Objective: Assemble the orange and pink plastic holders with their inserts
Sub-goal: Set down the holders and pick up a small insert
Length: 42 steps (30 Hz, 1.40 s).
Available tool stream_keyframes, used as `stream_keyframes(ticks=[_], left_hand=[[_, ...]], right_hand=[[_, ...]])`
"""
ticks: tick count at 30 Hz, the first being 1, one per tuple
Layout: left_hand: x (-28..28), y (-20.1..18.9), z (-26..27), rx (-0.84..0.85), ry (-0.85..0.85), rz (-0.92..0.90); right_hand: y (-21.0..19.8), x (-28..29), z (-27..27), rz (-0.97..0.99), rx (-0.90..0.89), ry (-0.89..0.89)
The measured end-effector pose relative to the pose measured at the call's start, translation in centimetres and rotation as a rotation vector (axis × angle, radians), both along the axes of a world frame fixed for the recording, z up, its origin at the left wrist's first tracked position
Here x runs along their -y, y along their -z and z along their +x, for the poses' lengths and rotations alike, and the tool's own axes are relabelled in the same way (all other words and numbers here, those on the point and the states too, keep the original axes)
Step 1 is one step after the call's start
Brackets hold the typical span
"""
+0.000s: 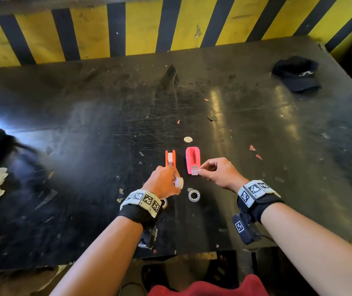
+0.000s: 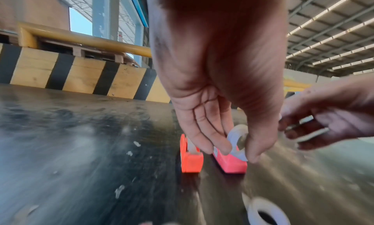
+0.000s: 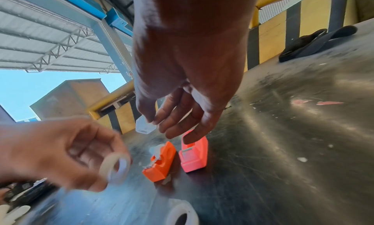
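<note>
- Orange plastic holder [image 1: 170,158] and pink plastic holder [image 1: 193,160] stand side by side, just apart, in the middle of the scuffed black worktop [image 1: 85,146], straight ahead of my arms. I judge they sit there so each hand can feed its own side.
- The orange one already carries a white roll in its slot, so I read that half as nearly done. The pink one's slot shows hollow.
- My left hand [image 1: 164,182] has its grip pinching a small white tape ring [image 2: 237,142] between thumb and fingertips, held on edge just above the near ends of the holders. Edge-on is how it would drop into a slot, I think.
- My right hand [image 1: 221,173] pinches a small clear plastic insert [image 3: 145,126] by one end, the free end hanging just above the near end of the pink holder. Holding it by the tip keeps my fingers out of the way.
- A clear tape roll [image 1: 193,195] lies flat on the worktop near my wrists, apart from both holders, within easy reach as the next piece.
- A black cap [image 1: 296,74] lies far off at the right corner, out of the work.
</note>
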<state>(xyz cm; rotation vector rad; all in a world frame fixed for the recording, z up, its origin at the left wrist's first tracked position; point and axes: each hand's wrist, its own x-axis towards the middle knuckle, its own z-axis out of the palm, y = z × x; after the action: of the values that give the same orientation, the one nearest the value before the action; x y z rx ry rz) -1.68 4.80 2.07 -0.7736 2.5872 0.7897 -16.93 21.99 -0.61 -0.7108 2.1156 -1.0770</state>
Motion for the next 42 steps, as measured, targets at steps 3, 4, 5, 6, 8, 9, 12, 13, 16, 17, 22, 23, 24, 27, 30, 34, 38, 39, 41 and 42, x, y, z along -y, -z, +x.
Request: stream_keyframes(ticks=[3, 4, 5, 6, 8, 9, 12, 13, 16, 17, 22, 23, 24, 27, 30, 34, 38, 39, 41, 42], left_hand=[[-1.7, 2.1, 0.6, 0.109, 0.015, 0.023], [-2.3, 2.9, 0.9, 0.14, 0.021, 0.015], [-3.0, 3.6, 1.0, 0.173, 0.022, -0.002], [-3.6, 4.3, 1.2, 0.193, 0.022, -0.021], [-4.7, 5.4, 1.5, 0.222, 0.038, -0.074], [-5.2, 5.7, 1.5, 0.232, 0.052, -0.11], [-6.3, 6.1, 1.6, 0.245, 0.08, -0.174], [-6.6, 6.2, 1.6, 0.25, 0.075, -0.185], [-6.8, 6.3, 1.6, 0.244, 0.071, -0.208], [-6.8, 6.3, 1.7, 0.24, 0.066, -0.204], [-6.2, 6.5, 0.2, 0.156, -0.018, -0.236], [-6.4, 6.5, -0.4, 0.174, -0.023, -0.241], [-6.6, 6.5, -1.0, 0.205, -0.026, -0.242], [-7.5, 6.7, -2.3, 0.271, -0.046, -0.257], [-8.0, 6.9, -2.7, 0.275, -0.088, -0.259], [-7.3, 6.9, -2.3, 0.204, -0.151, -0.199], [-5.3, 6.0, -1.1, -0.147, -0.25, 0.1], [-4.7, 5.5, -0.8, -0.23, -0.254, 0.175], [-3.4, 4.2, -0.4, -0.327, -0.2, 0.273], [-2.9, 3.6, -0.3, -0.345, -0.167, 0.303]], right_hand=[[0.6, -0.8, -0.3, 0.047, 0.003, -0.009], [0.8, -0.9, -0.3, 0.058, 0.004, -0.017], [0.9, -1.1, -0.3, 0.068, 0.004, -0.026], [1.0, -1.3, -0.2, 0.073, 0.005, -0.036], [1.1, -1.6, -0.2, 0.076, 0.009, -0.041], [1.3, -1.7, -0.2, 0.075, 0.012, -0.038], [1.7, -2.1, 0.0, 0.082, 0.025, -0.035], [1.9, -2.3, 0.0, 0.086, 0.028, -0.039], [2.3, -2.7, 0.0, 0.088, 0.029, -0.038], [2.4, -2.8, -0.1, 0.093, 0.026, -0.038], [2.2, -3.1, -0.3, 0.098, 0.05, -0.021], [2.1, -3.1, -0.4, 0.1, 0.053, -0.018], [2.1, -3.2, -0.4, 0.103, 0.053, -0.019], [1.9, -3.5, -0.3, 0.11, 0.067, -0.026], [2.1, -4.1, -0.1, 0.11, 0.086, -0.03], [2.7, -5.1, -0.2, 0.116, 0.088, -0.01], [2.9, -5.6, -0.6, 0.131, 0.065, 0.001], [2.7, -5.6, -0.7, 0.132, 0.055, 0.001], [2.1, -5.3, -0.9, 0.116, 0.035, -0.01], [1.7, -5.0, -1.0, 0.102, 0.024, -0.021]])
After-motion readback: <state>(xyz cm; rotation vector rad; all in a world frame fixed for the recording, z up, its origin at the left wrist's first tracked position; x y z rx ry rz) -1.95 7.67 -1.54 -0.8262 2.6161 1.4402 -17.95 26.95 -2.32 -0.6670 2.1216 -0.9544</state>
